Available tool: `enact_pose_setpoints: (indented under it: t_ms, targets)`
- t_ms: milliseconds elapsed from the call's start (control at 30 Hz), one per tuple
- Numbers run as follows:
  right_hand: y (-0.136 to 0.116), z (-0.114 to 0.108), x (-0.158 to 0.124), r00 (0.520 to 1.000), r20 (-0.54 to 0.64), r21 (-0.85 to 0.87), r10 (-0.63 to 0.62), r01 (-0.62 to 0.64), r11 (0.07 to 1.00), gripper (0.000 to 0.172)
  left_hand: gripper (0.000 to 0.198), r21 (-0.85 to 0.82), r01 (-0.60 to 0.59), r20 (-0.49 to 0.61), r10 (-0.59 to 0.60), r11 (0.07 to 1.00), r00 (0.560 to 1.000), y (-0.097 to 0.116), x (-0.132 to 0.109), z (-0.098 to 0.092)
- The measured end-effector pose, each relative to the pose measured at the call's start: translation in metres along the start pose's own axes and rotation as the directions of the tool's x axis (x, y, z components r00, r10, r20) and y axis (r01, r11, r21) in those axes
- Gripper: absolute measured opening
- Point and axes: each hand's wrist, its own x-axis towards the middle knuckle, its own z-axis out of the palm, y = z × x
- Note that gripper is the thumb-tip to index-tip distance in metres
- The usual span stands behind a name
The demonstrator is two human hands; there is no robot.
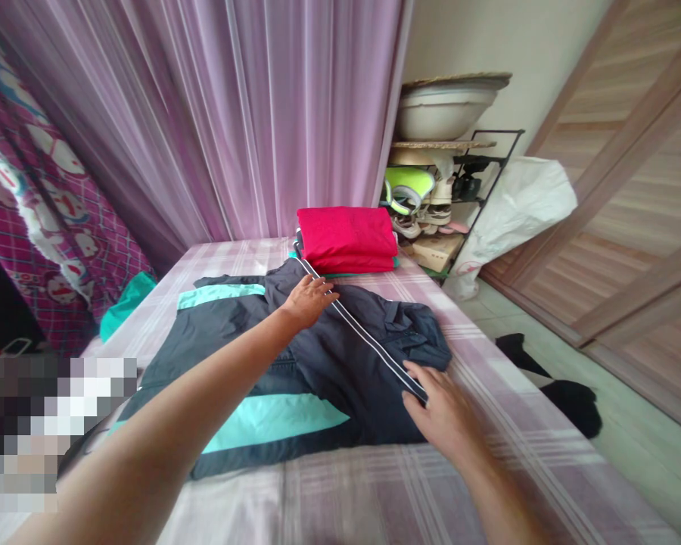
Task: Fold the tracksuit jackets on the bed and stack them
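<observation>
A dark navy jacket (352, 363) with mint-green panels lies spread on the bed. A sleeve with white piping (368, 338) is laid diagonally across it. My left hand (312, 300) rests on the upper part of this sleeve, fingers stretched out over the piping. Lower down, near the sleeve's end, my right hand (440, 401) lies with thumb and forefinger apart on either side of the striped strip. Bunched dark fabric (417, 333) sits just beyond the right hand. Behind the jacket is a folded red garment (346, 235) on top of a stack of folded clothes.
The plaid bedsheet (374, 492) reaches to the bed's right edge. A rack (480, 200) with shoes and a white basin (448, 110) stands behind, next to a white plastic bag (516, 216). Black cloth (570, 405) lies on the floor. Purple curtains (295, 113) hang at the back.
</observation>
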Motion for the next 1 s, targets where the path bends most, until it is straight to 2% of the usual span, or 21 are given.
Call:
enact_pose_setpoints:
  t_ms: [100, 167, 267, 367, 533, 633, 733, 867, 1000]
  targets:
    - [-0.004, -0.002, -0.001, 0.998, 0.007, 0.007, 0.058, -0.058, 0.998, 0.051, 0.044, 0.062, -0.031, 0.030, 0.029, 0.998, 0.999, -0.009, 0.027, 0.004]
    - [-0.006, -0.002, -0.001, 0.997, 0.011, -0.004, 0.078, -0.078, 0.997, 0.054, 0.038, 0.091, -0.041, 0.073, 0.034, 0.995, 0.997, -0.019, 0.034, 0.002]
    - [-0.006, -0.004, -0.001, 0.996, 0.018, 0.006, 0.085, -0.086, 0.996, 0.052, 0.037, 0.132, -0.074, 0.120, 0.058, 0.988, 0.991, -0.038, 0.032, -0.011]
    - [-0.005, -0.007, 0.001, 0.996, 0.023, 0.053, 0.082, -0.083, 0.995, 0.040, 0.036, 0.200, -0.100, 0.155, 0.069, 0.975, 0.985, -0.058, 0.015, -0.028]
    - [0.000, -0.011, 0.003, 0.994, 0.085, 0.105, 0.061, -0.070, 0.992, 0.018, 0.031, 0.304, -0.054, 0.187, -0.003, 0.951, 0.982, -0.091, -0.040, -0.055]
    - [0.007, -0.010, 0.003, 0.993, 0.112, 0.146, 0.018, -0.035, 0.989, 0.016, 0.031, 0.327, 0.002, 0.174, -0.062, 0.945, 0.983, -0.107, -0.084, -0.068]
    - [0.011, -0.008, 0.004, 0.989, 0.144, 0.176, 0.012, -0.037, 0.984, 0.014, 0.033, 0.339, 0.079, 0.143, -0.135, 0.937, 0.981, -0.114, -0.131, -0.077]
    - [0.008, -0.012, 0.007, 0.989, 0.149, 0.258, -0.008, -0.031, 0.966, 0.018, 0.034, 0.348, 0.240, 0.141, -0.304, 0.906, 0.942, -0.100, -0.192, -0.077]
    - [0.005, -0.018, 0.008, 0.985, 0.157, 0.390, -0.068, 0.001, 0.921, 0.030, 0.038, 0.186, 0.445, 0.095, -0.467, 0.876, 0.879, -0.064, -0.250, -0.068]
